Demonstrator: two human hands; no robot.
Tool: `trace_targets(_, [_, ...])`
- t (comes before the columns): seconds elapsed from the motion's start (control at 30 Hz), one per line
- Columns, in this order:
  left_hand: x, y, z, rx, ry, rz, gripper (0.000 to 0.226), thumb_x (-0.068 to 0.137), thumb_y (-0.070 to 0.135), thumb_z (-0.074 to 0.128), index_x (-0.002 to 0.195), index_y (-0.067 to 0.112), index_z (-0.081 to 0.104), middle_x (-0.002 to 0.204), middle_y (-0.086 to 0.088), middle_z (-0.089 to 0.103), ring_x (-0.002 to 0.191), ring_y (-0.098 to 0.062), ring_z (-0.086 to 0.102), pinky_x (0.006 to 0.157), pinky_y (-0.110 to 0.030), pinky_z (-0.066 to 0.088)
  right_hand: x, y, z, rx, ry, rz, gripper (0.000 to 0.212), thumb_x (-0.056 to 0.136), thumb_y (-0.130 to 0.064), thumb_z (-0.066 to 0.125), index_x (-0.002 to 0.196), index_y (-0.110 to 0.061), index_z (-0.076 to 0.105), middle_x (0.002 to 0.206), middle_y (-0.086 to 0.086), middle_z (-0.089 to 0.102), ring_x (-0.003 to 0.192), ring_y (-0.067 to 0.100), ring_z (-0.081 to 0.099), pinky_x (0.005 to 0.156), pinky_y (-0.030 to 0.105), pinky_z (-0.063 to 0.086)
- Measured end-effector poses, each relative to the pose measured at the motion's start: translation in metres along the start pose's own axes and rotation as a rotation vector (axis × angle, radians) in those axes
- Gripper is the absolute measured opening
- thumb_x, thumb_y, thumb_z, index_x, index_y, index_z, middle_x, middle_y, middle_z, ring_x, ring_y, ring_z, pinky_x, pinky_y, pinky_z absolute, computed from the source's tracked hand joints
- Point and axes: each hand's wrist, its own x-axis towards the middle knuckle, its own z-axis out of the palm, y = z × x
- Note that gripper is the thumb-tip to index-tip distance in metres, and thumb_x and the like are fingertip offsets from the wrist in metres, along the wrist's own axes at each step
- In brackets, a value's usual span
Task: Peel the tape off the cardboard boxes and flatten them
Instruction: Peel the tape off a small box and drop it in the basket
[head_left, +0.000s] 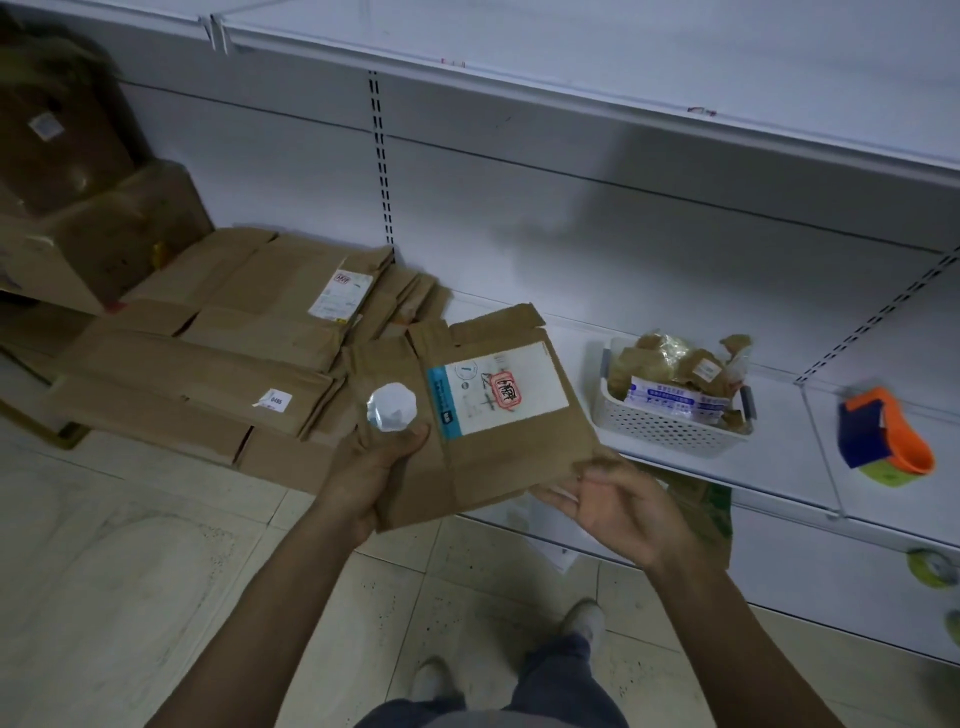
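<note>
A flattened brown cardboard box (514, 452) with a white and blue shipping label hangs over the edge of the low white shelf. My left hand (371, 470) grips its left side, thumb on top, beside a shiny round sticker (392, 408). My right hand (618, 506) is at the box's lower right corner, fingers spread under the edge and loosely touching it. To the left, a stack of flattened boxes (223, 343) lies on the shelf.
A white perforated basket (670, 428) with peeled tape and paper scraps stands on the shelf at right. An orange and blue tape dispenser (883, 439) lies further right. Unflattened brown boxes (88, 208) are piled at far left. Tiled floor and my shoes are below.
</note>
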Motion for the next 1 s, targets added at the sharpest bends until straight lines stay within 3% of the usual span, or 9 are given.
trace_targets(0.2, [-0.006,0.004,0.003,0.276,0.011,0.148,0.035,0.081,0.024,0.077,0.114,0.019,0.067,0.109,-0.004,0.072,0.104,-0.023,0.066,0.096,-0.051,0.051,0.007,-0.010,0.009,-0.549,0.248,0.078,0.040,0.085,-0.022,0.068,0.124,-0.018,0.062,0.114,0.002,0.071,0.103,0.018,0.068,0.072,0.024,0.056])
trace_targets(0.33, [-0.010,0.012,-0.007,0.072,-0.132,0.106,0.031,0.086,0.053,0.061,0.109,0.034,0.069,0.108,0.005,0.073,0.103,-0.017,0.068,0.079,-0.035,0.058,0.012,-0.015,0.013,-0.454,0.254,-0.015,0.043,0.080,-0.016,0.067,0.123,-0.018,0.062,0.116,0.006,0.070,0.105,0.023,0.067,0.079,0.037,0.058])
trace_targets(0.4, [-0.009,0.019,-0.015,0.017,-0.148,0.156,0.033,0.087,0.050,0.055,0.109,0.031,0.069,0.109,0.002,0.073,0.101,-0.015,0.069,0.073,-0.027,0.056,0.014,-0.012,0.015,-0.423,0.220,0.009,0.045,0.081,-0.016,0.065,0.126,-0.018,0.060,0.119,0.008,0.068,0.109,0.025,0.065,0.085,0.043,0.056])
trace_targets(0.5, [0.001,0.023,-0.024,0.333,0.131,0.311,0.030,0.085,0.053,0.053,0.101,0.032,0.066,0.097,0.010,0.070,0.093,-0.005,0.063,0.073,-0.020,0.047,0.022,0.002,0.022,-0.452,0.183,0.034,0.045,0.083,-0.014,0.064,0.127,-0.019,0.058,0.120,0.007,0.067,0.112,0.025,0.064,0.091,0.049,0.053])
trace_targets(0.6, [0.006,0.017,-0.036,0.599,0.425,0.428,0.029,0.096,0.039,0.051,0.089,0.014,0.064,0.073,0.010,0.061,0.070,0.001,0.054,0.054,-0.008,0.036,0.036,0.021,0.045,-0.626,0.204,-0.115,0.037,0.089,-0.011,0.062,0.122,-0.025,0.060,0.116,-0.007,0.069,0.108,0.010,0.065,0.084,0.034,0.057])
trace_targets(0.67, [0.005,0.010,-0.047,0.592,0.563,0.411,0.028,0.099,0.027,0.051,0.082,0.006,0.061,0.067,0.006,0.057,0.063,0.001,0.050,0.053,-0.012,0.035,0.046,0.033,0.063,-0.745,0.220,-0.212,0.031,0.087,-0.015,0.065,0.115,-0.029,0.061,0.110,-0.015,0.070,0.103,-0.001,0.064,0.073,0.019,0.056])
trace_targets(0.73, [0.001,0.006,-0.060,0.498,0.635,0.368,0.024,0.099,0.023,0.051,0.082,0.009,0.060,0.071,0.005,0.059,0.067,0.001,0.051,0.061,-0.024,0.039,0.054,0.042,0.076,-0.772,0.220,-0.234,0.032,0.083,-0.021,0.068,0.113,-0.027,0.061,0.112,-0.013,0.069,0.103,0.002,0.065,0.076,0.022,0.057])
trace_targets(0.87, [-0.004,0.020,-0.095,0.131,0.144,0.252,0.027,0.098,0.029,0.051,0.091,0.006,0.062,0.089,0.004,0.067,0.081,-0.011,0.063,0.068,-0.021,0.048,0.059,0.028,0.083,-0.660,0.116,-0.114,0.035,0.081,-0.023,0.069,0.115,-0.027,0.063,0.107,-0.016,0.071,0.095,0.003,0.068,0.062,0.019,0.056])
trace_targets(1.0, [0.009,0.041,-0.105,-0.087,-0.060,0.169,0.027,0.097,0.017,0.051,0.073,0.009,0.056,0.066,-0.001,0.059,0.060,-0.011,0.057,0.058,-0.017,0.046,0.077,0.008,0.085,-0.717,0.038,-0.011,0.041,0.075,-0.036,0.070,0.116,-0.032,0.066,0.108,-0.013,0.071,0.096,0.004,0.068,0.062,0.018,0.054])
